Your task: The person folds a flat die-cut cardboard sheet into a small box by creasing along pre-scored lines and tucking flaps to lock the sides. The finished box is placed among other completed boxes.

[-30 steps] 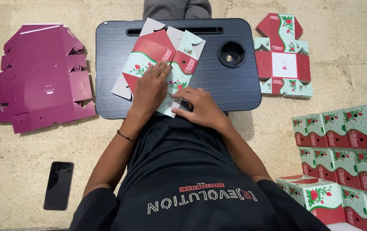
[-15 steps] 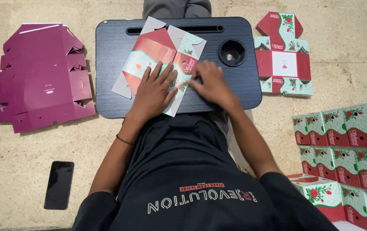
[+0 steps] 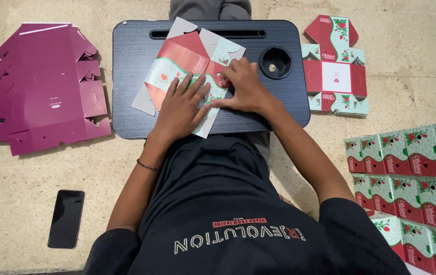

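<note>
Both hands (image 3: 213, 97) on flat carton (image 3: 187, 66)

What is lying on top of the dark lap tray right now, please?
On the dark lap tray lies a flat red-and-green box blank, pressed down by the left hand and right hand. The blank's middle is covered by them.
</note>
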